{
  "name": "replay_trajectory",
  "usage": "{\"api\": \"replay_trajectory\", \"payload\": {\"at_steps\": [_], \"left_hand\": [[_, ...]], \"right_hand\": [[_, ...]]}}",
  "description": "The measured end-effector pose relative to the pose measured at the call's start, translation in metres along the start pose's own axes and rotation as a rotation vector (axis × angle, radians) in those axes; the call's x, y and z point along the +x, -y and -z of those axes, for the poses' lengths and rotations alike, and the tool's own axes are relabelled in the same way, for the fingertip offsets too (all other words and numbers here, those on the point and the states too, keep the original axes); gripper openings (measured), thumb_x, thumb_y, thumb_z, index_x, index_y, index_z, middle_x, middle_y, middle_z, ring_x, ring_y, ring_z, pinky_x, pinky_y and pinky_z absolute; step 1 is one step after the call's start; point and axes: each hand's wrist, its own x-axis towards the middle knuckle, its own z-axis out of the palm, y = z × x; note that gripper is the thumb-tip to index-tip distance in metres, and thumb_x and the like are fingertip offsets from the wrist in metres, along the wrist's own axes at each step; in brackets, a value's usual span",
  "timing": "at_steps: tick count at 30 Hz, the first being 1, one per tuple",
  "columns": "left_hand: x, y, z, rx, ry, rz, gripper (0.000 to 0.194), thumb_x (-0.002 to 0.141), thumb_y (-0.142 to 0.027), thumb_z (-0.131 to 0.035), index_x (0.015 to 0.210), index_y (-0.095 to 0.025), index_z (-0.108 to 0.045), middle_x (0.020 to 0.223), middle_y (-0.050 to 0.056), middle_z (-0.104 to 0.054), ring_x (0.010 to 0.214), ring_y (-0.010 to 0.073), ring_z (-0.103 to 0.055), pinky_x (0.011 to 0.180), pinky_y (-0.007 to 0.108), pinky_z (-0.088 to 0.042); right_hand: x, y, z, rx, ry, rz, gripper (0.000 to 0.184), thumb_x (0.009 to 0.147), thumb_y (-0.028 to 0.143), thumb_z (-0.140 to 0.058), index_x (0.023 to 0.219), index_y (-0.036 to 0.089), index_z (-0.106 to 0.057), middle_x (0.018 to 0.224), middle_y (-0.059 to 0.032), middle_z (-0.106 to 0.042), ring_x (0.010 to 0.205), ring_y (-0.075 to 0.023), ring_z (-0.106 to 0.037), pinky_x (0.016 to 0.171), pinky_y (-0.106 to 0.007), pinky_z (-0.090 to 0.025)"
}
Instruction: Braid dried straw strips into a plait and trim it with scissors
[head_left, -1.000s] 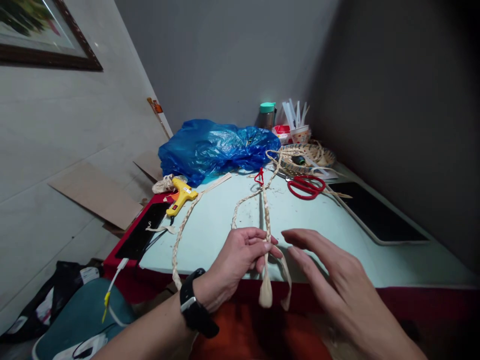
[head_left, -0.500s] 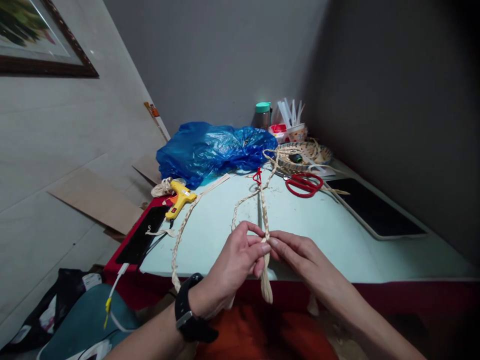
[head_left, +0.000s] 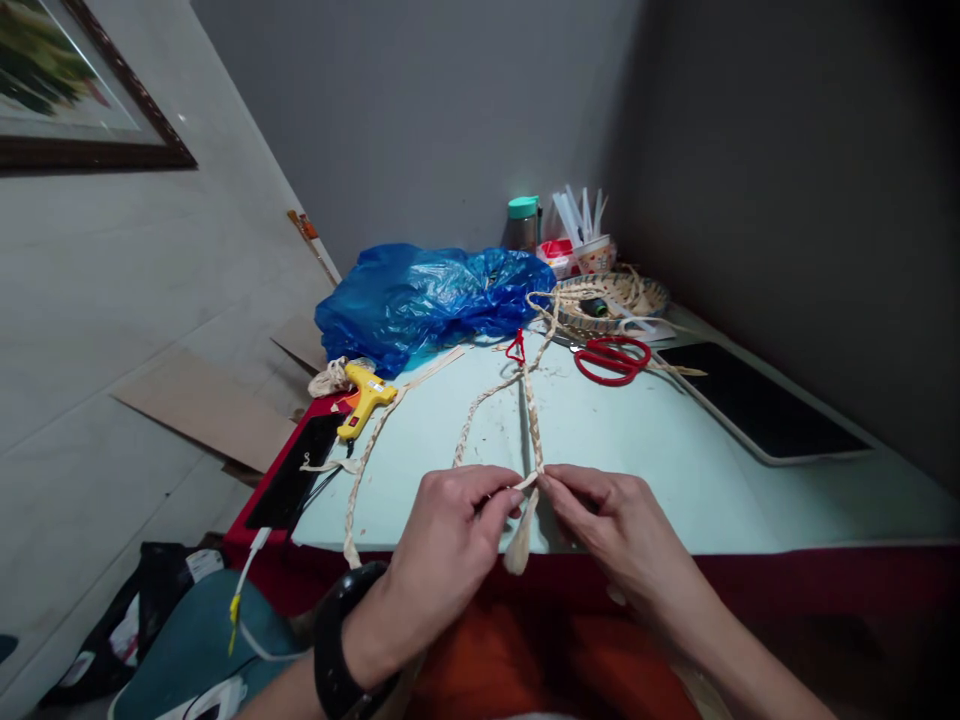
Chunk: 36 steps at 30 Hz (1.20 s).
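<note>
A cream braided cord (head_left: 533, 418) runs toward me over the table from a red tie (head_left: 517, 347) at its far end. My left hand (head_left: 457, 525) pinches a pale flat strand at the near end of the braid and holds it out to the left. Thumb and fingers of my right hand (head_left: 604, 505) are closed at the braid's lower end, close to where the strands part. Between the hands a loose strand bundle (head_left: 519, 545) hangs at the table edge. Another braided length (head_left: 361, 470) lies to the left, partly behind my left arm.
A yellow glue gun (head_left: 364, 400) and a black phone (head_left: 296, 470) lie on the left. Red-handled scissors (head_left: 613, 360), a tablet (head_left: 765, 400) and a woven basket (head_left: 649, 295) are on the right. A blue plastic bag (head_left: 427, 300) and a bottle (head_left: 523, 225) stand behind.
My hands have moved apart a little, the left one drawing a strand out sideways. The loose bundle now hangs further left, and the view has shifted slightly.
</note>
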Motion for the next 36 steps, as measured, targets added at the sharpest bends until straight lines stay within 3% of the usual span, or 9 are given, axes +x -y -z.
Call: {"api": "replay_trajectory", "payload": {"at_steps": [6,10,15,19,22,26,29,32,36], "left_hand": [[-0.019,-0.010,-0.019,0.312,-0.069,-0.242,0.027,0.091,-0.011,-0.043,0.096,-0.014,-0.069,0.079,0.007,-0.069,0.069,0.0193,-0.064,0.064,0.031,-0.051],[-0.034,-0.001,-0.049,0.666,-0.124,-0.497,0.047,0.083,0.001,-0.036,0.127,0.008,-0.050,0.086,0.019,-0.069,0.066,0.0250,-0.067,0.050,0.033,-0.053],[-0.042,0.009,-0.059,0.814,-0.098,-0.526,0.054,0.082,0.001,-0.042,0.136,0.009,-0.039,0.085,0.014,-0.069,0.059,0.0222,-0.066,0.043,0.030,-0.050],[-0.042,0.006,-0.038,0.573,0.035,-0.438,0.023,0.090,-0.020,-0.052,0.106,-0.012,-0.065,0.089,0.009,-0.069,0.067,0.0217,-0.067,0.051,0.030,-0.050],[-0.032,0.002,-0.020,0.351,0.002,-0.220,0.023,0.092,-0.026,-0.052,0.075,-0.018,-0.065,0.074,0.003,-0.063,0.066,0.0174,-0.062,0.060,0.028,-0.047],[-0.005,0.001,-0.014,0.150,-0.155,-0.054,0.010,0.088,-0.024,-0.058,0.093,-0.017,-0.063,0.088,0.005,-0.062,0.081,0.0179,-0.057,0.072,0.029,-0.043],[0.014,0.005,-0.019,-0.125,0.086,-0.010,0.017,0.089,-0.023,-0.055,0.105,-0.018,-0.057,0.086,0.002,-0.061,0.074,0.0150,-0.055,0.069,0.026,-0.043],[0.025,0.009,-0.022,-0.338,0.309,0.008,0.015,0.094,-0.022,-0.042,0.089,-0.018,-0.056,0.075,-0.001,-0.057,0.064,0.0114,-0.050,0.061,0.022,-0.040],[0.027,0.010,-0.020,-0.298,0.301,-0.038,0.022,0.094,-0.022,-0.042,0.077,-0.017,-0.055,0.077,0.001,-0.059,0.075,0.0127,-0.053,0.073,0.023,-0.040]], "right_hand": [[0.002,-0.002,0.003,0.084,0.047,0.038,0.037,0.090,0.042,-0.044,0.064,0.017,-0.057,0.057,0.0016,-0.049,0.056,-0.0126,-0.042,0.054,-0.025,-0.034],[0.002,-0.001,0.013,0.294,0.177,0.009,0.038,0.091,0.045,-0.047,0.077,0.016,-0.066,0.071,-0.0028,-0.062,0.065,-0.0153,-0.052,0.061,-0.025,-0.043],[0.000,0.002,0.018,0.481,0.245,-0.122,0.037,0.091,0.047,-0.050,0.086,0.016,-0.069,0.085,-0.0055,-0.068,0.071,-0.0163,-0.060,0.069,-0.028,-0.050],[0.001,-0.002,0.018,0.521,0.226,-0.069,0.035,0.092,0.045,-0.050,0.079,0.017,-0.066,0.079,-0.0031,-0.065,0.068,-0.0137,-0.057,0.065,-0.024,-0.048],[0.002,-0.005,0.016,0.462,0.207,-0.021,0.036,0.093,0.044,-0.048,0.075,0.017,-0.065,0.076,-0.0025,-0.063,0.068,-0.0136,-0.056,0.064,-0.023,-0.045],[0.005,-0.007,0.013,0.339,0.167,0.026,0.037,0.093,0.046,-0.047,0.075,0.018,-0.064,0.071,-0.0009,-0.061,0.062,-0.0138,-0.052,0.058,-0.024,-0.041],[0.005,-0.006,0.011,0.237,0.127,0.062,0.033,0.093,0.043,-0.045,0.078,0.019,-0.063,0.073,-0.0017,-0.064,0.069,-0.0168,-0.057,0.065,-0.026,-0.043],[0.002,-0.003,0.013,0.066,0.096,0.079,0.034,0.095,0.041,-0.040,0.079,0.020,-0.061,0.075,-0.0025,-0.067,0.069,-0.0178,-0.059,0.067,-0.028,-0.042],[-0.002,0.001,0.015,-0.133,0.096,0.101,0.035,0.099,0.036,-0.033,0.075,0.021,-0.055,0.071,-0.0010,-0.066,0.060,-0.0153,-0.054,0.060,-0.027,-0.037]]}}
